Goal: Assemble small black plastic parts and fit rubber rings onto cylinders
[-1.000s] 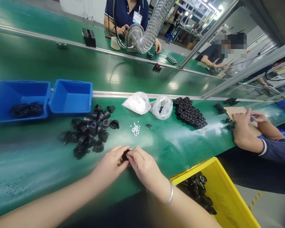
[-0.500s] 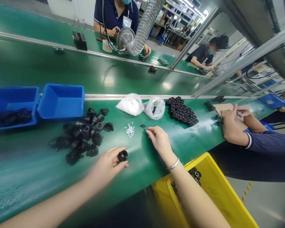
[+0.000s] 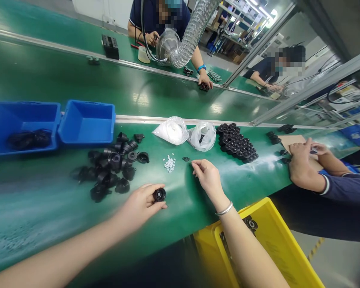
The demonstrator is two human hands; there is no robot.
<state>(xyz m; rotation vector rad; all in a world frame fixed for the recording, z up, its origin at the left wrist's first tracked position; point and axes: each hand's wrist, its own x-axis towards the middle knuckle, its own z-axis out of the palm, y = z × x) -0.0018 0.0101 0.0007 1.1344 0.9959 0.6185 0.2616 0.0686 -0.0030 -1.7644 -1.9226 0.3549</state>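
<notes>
We observe the left hand over the near part of the green tabletop, thumb and fingers closed around a round black cap, its open face visible. The right hand is farther right, thumb and forefinger almost together, just right of the small black pieces; we cannot tell whether it grips one. White pieces lie left of these. We note heaped black parts farther left and a yellow bin at near right.
</notes>
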